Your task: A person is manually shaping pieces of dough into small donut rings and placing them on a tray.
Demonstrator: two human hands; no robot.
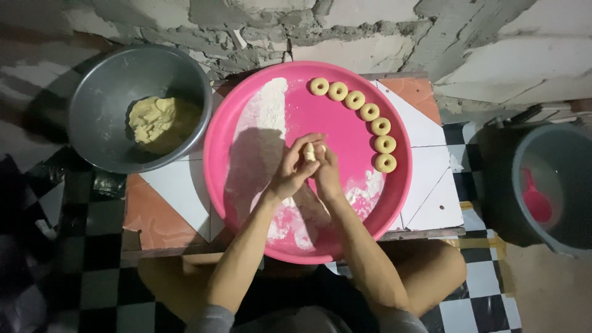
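While both hands meet over the pink tray (246,203) — left hand (295,168) and right hand (325,169) pinch a small dough piece (309,152) between fingertips | seven dough rings (370,111) line the tray's right rim | dough lump (161,122) in grey bowl (102,117), left.

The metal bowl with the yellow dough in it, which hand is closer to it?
Left. The left hand is over the middle of the pink tray, on the side toward the metal bowl. The right hand presses against it from the far side.
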